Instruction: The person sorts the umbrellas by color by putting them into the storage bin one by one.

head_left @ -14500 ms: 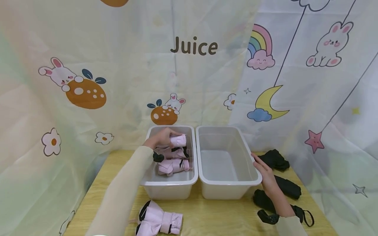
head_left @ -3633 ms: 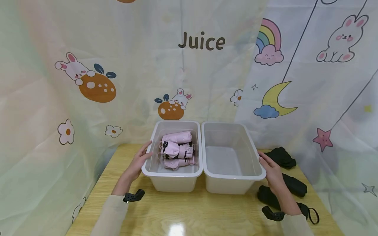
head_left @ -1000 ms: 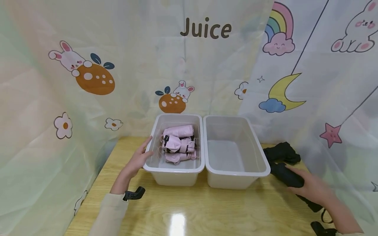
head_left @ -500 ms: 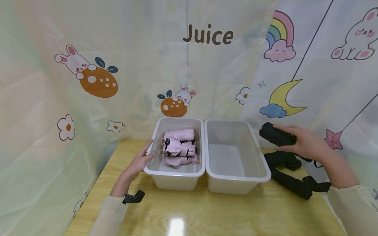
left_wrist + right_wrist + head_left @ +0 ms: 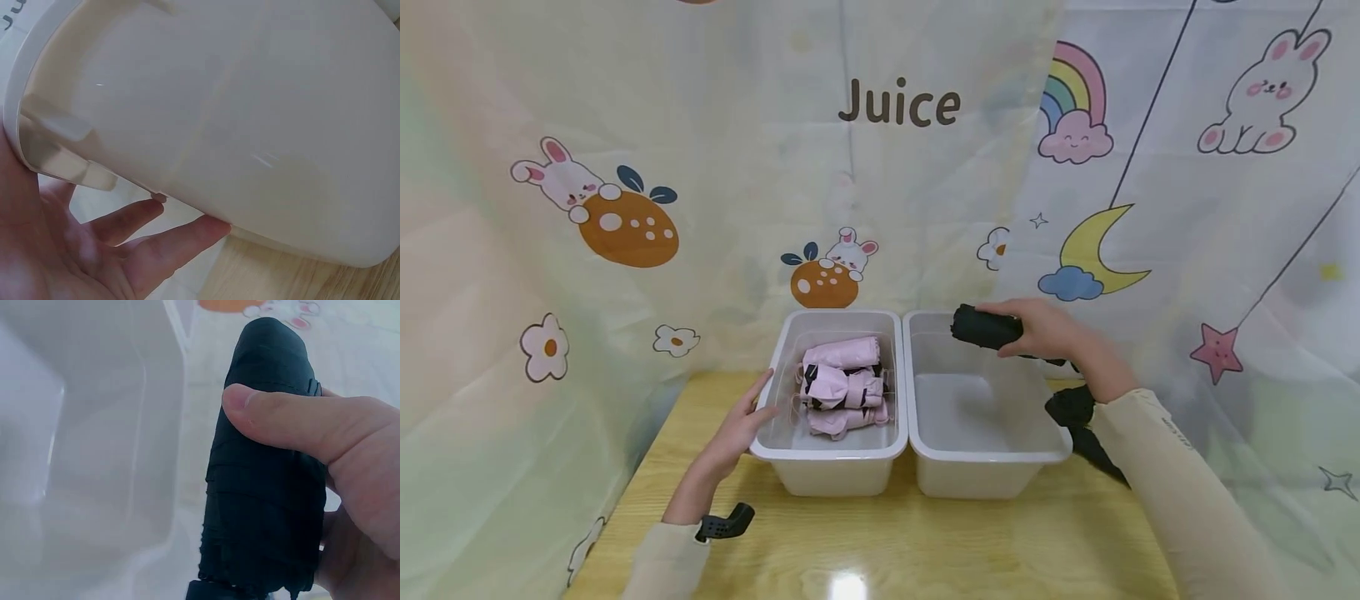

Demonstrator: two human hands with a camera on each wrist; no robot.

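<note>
My right hand (image 5: pixel 1047 329) grips a black folded umbrella (image 5: pixel 987 327) above the back of the right white plastic bin (image 5: pixel 992 457). In the right wrist view the thumb (image 5: pixel 275 419) lies across the umbrella's rolled cloth, and the other fingers are mostly hidden behind it. My left hand (image 5: pixel 730 433) holds the left white bin (image 5: pixel 831 455) at its left rim, thumb over the edge. The left wrist view shows fingertips (image 5: pixel 215 226) against the bin's outer wall. Several pink folded umbrellas (image 5: pixel 846 387) with black trim lie stacked in the left bin.
More black folded umbrellas (image 5: pixel 1093 450) lie on the wooden table (image 5: pixel 775 550) right of the right bin, partly hidden by my right forearm. The bins stand side by side, close to a printed curtain (image 5: pixel 737 208) at the back.
Earlier, the left hand put pink umbrellas into the left bin, then moved to its rim. The right hand has since lifted a black umbrella from the table and carried it left over the right bin.
</note>
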